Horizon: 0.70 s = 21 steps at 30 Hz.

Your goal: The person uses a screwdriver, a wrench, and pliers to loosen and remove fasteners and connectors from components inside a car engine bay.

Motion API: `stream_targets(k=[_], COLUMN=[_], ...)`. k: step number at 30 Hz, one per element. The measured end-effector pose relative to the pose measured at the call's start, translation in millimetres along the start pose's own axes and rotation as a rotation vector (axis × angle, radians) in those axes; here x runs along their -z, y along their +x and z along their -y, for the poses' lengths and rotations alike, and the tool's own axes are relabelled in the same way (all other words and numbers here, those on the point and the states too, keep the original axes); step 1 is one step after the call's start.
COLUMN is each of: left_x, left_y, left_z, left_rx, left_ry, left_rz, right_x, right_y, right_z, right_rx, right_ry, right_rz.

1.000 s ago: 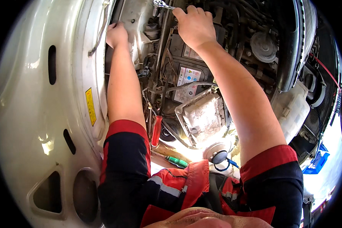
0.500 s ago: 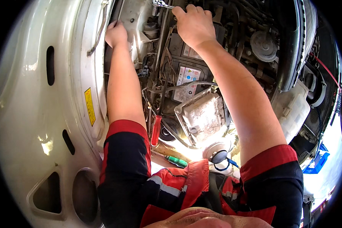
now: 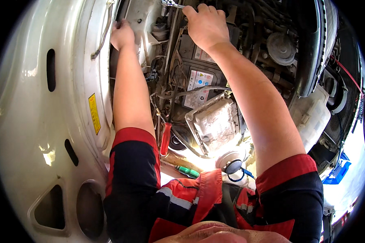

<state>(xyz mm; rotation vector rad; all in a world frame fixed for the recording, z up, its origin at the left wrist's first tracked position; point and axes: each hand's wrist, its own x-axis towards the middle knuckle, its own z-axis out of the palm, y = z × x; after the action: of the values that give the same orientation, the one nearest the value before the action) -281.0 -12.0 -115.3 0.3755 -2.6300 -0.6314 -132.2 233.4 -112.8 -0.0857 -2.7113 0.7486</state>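
My left hand point(image 3: 123, 34) reaches into the narrow gap beside a pale metal panel point(image 3: 144, 18), fingers bent; whatever they grip is hidden. My right hand point(image 3: 207, 26) is closed on the handle of a chrome ratchet point(image 3: 171, 3) at the top edge, over the engine bay. A round fitting point(image 3: 160, 31) sits between my hands. Below my right hand is a dark battery point(image 3: 186, 52) with a label and cables across it.
A white perforated body panel point(image 3: 36, 121) fills the left side. Lower middle: a red-handled screwdriver point(image 3: 165, 137), a green-handled tool point(image 3: 187, 171), a dusty box point(image 3: 210, 125). At right: a black hose point(image 3: 304, 81), a translucent reservoir point(image 3: 310, 121), a blue plastic object point(image 3: 337, 170).
My left fingertips have shifted slightly upward in the gap. My right hand and the ratchet have moved very little, slightly up and left.
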Motion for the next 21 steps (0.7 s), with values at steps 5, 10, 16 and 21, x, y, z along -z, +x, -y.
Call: stream_targets(k=[5, 10, 16, 21], left_x=[-6, 0, -4, -2], left_y=[6, 2, -18, 5], left_z=[11, 5, -16, 6], left_rx=[-0.067, -0.123, 0.034, -0.135], left_ry=[-0.062, -0.071, 0.100, 0.019], left_rz=[-0.016, -0.074, -0.006, -0.035], right_x=[2, 4, -3, 0], right_y=[1, 1, -3, 0], right_z=[1, 2, -10, 0], right_rx=[-0.017, -0.005, -0.015, 0.009], right_ry=[-0.007, -0.009, -0.034, -0.011], right_rz=[0.056, 0.024, 0.026, -0.004])
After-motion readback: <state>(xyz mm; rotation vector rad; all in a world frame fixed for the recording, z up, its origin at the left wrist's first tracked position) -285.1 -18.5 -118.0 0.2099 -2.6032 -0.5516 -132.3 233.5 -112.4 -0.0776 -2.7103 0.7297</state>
